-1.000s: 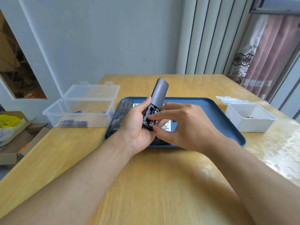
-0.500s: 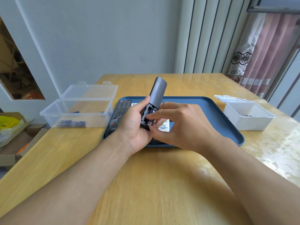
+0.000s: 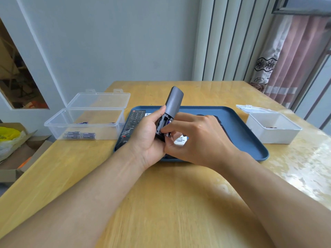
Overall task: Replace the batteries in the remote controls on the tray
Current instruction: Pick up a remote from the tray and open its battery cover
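Remote in dark grey plastic, slim and long point(image 3: 170, 111), is standing tilted above the blue plastic tray point(image 3: 238, 122), my left hand point(image 3: 146, 138) wrapping its lower end so the open battery bay is facing me. My right hand point(image 3: 198, 140) is pinching a purple battery point(image 3: 168, 122) there, probably seating it. Left, a clear plastic box point(image 3: 86, 122) is keeping spare cells marked "HUATAI" within reach; a black button remote point(image 3: 133, 122) is waiting on the tray.

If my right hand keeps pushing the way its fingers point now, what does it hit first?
The right hand points left, its fingertips already at the open battery bay of the grey remote. It would likely meet the purple battery there first, then the left hand holding the remote. Depth is unclear.
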`<move>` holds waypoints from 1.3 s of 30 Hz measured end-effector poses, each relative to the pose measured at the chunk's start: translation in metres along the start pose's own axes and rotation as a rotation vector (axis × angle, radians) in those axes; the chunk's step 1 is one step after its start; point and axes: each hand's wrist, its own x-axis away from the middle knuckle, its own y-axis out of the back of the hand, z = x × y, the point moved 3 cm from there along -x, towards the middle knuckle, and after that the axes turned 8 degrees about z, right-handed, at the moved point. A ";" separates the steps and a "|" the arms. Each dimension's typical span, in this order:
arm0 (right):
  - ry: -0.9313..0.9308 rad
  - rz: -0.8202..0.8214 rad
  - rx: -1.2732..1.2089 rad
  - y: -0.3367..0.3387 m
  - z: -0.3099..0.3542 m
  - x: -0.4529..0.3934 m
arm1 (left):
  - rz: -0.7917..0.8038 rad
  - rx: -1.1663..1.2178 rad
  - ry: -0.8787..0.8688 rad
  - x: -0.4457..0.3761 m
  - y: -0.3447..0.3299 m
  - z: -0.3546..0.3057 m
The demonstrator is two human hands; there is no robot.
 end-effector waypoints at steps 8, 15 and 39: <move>-0.007 -0.044 0.049 -0.006 0.002 0.000 | -0.023 0.007 0.028 -0.001 0.001 0.002; 0.036 0.034 -0.018 -0.001 0.000 0.001 | -0.023 0.043 0.037 -0.002 0.005 -0.001; -0.796 0.330 -0.854 0.009 -0.071 0.012 | -0.026 0.037 0.017 -0.011 0.007 -0.004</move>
